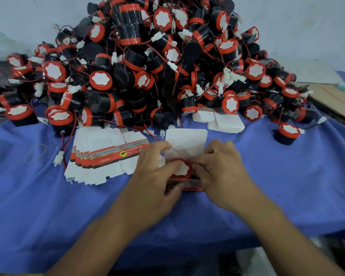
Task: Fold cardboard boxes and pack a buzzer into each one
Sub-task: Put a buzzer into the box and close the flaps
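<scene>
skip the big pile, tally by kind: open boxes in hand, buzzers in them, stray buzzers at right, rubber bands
open box in hand: 1
buzzer in it: 1
stray buzzer at right: 1
rubber band: 1
total: 4

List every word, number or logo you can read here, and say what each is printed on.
"12V reversing horn": red band of the top flat box blank, faint, best reading.
Yellow oval logo with a black animal figure, no words: same blank.
Smaller lines on that blank: too blurred to read.
Print on the half-packed box: too blurred to read.
White stickers on the buzzer pile: no text visible.
</scene>
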The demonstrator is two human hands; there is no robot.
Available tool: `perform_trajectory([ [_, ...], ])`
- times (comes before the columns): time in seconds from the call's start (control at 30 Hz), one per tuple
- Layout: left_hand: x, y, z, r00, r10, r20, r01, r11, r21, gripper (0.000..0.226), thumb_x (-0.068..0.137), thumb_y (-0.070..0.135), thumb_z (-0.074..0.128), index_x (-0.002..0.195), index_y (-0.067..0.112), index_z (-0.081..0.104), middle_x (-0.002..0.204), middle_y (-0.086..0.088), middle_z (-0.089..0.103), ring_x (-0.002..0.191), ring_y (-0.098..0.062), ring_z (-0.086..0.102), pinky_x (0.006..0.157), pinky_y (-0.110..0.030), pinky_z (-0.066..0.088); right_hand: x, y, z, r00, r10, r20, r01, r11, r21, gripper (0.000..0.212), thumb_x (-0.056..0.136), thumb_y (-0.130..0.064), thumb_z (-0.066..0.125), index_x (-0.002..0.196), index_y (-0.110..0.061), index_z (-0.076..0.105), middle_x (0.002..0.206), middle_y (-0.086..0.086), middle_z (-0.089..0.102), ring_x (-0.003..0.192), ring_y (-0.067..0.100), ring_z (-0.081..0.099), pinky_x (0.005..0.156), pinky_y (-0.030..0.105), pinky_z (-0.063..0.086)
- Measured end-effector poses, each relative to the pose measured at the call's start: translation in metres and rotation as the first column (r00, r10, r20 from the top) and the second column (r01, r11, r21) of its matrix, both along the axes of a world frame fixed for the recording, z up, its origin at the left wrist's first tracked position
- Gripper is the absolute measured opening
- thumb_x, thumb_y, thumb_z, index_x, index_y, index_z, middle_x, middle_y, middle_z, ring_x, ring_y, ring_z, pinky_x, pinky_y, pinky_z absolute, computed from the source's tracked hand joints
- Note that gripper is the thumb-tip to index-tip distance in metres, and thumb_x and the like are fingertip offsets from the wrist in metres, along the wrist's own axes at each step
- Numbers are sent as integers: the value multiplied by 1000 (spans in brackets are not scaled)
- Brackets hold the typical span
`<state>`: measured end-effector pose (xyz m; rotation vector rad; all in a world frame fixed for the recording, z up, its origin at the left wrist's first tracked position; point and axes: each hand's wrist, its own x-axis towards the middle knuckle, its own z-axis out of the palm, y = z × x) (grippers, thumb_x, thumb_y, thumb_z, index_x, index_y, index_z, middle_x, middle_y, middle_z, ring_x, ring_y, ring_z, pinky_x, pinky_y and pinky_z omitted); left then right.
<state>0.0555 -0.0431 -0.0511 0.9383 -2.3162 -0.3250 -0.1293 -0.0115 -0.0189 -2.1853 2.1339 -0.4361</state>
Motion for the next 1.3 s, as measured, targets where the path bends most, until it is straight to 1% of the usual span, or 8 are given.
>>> perform_trajectory([
  [0.1, -5, 6, 3, 992, 74, -103, -79, 996, -45, 56, 78, 19, 82, 128, 9, 59, 140, -14, 34, 131, -25, 38, 111, -19, 30, -1, 2, 0, 991, -82, 103, 80, 996, 27, 27, 100, -32, 54, 114, -47, 72, 98, -4, 40, 101, 22, 34, 93, 36, 37],
  [0.23, -11, 9, 4, 964, 105, -242, -117, 992, -37, 69, 76, 13, 84, 135, 5, 50, 138, -10, 33, 123, -11, 44, 104, -13, 39, -3, 4, -4, 861, -125, 492, 123, 992, 36, 26, 95, -25, 67, 90, -50, 70, 105, -11, 41, 108, 10, 39, 97, 20, 38],
  [0.43, -12, 6, 2, 998, -15, -68, 10, 997, -75, 26, 88, 21, 67, 108, 7, 70, 113, -3, 62, 100, -11, 55, 94, -10, 36, -4, 2, -6, 792, -140, 594, 165, 986, 12, 31, 88, -26, 77, 72, -51, 68, 105, -14, 49, 98, -8, 49, 76, -2, 34],
  [0.63, -12, 7, 8, 997, -28, -71, 28, 1000, -5, 23, 97, 20, 55, 100, 9, 75, 109, -1, 61, 95, -12, 56, 91, -10, 37, -13, 5, -7, 911, 8, 412, 23, 997, -70, 22, 93, -28, 70, 73, -19, 75, 95, -9, 52, 90, -4, 49, 74, 2, 37],
  [0.83, -17, 10, 8, 999, 24, -46, -24, 1000, -10, 16, 95, 11, 60, 96, 5, 75, 108, -6, 60, 97, -21, 56, 91, -19, 39, -2, 7, -9, 999, 23, 48, -14, 981, -192, 25, 94, -19, 63, 73, -9, 70, 115, 11, 51, 90, 25, 47, 63, 37, 45],
  [0.9, -19, 11, 7, 999, 41, -33, -41, 999, -24, 18, 93, 13, 60, 96, 6, 76, 108, -7, 61, 99, -23, 53, 92, -15, 34, -1, 10, -4, 1000, 22, -22, -25, 985, -172, 25, 94, -18, 61, 72, -10, 70, 117, 12, 53, 95, 27, 47, 58, 32, 36],
  [1.07, -18, 10, 7, 999, 33, -22, -33, 999, -13, 20, 92, 17, 59, 97, 8, 76, 104, -3, 60, 97, -19, 52, 89, -15, 35, -6, 17, 4, 987, 134, -93, -137, 990, -31, 49, 100, -45, 32, 94, -24, 76, 130, 4, 44, 117, 20, 36, 87, 34, 44],
  [1.3, -17, 8, 8, 1000, 17, 11, -17, 1000, -17, 31, 96, 24, 49, 102, 9, 75, 105, -3, 59, 96, -20, 54, 88, -24, 41, -17, 25, -6, 973, 215, 81, -212, 976, -50, 38, 105, -40, 46, 93, -24, 78, 158, 2, 30, 134, 22, 31, 108, 32, 36],
])
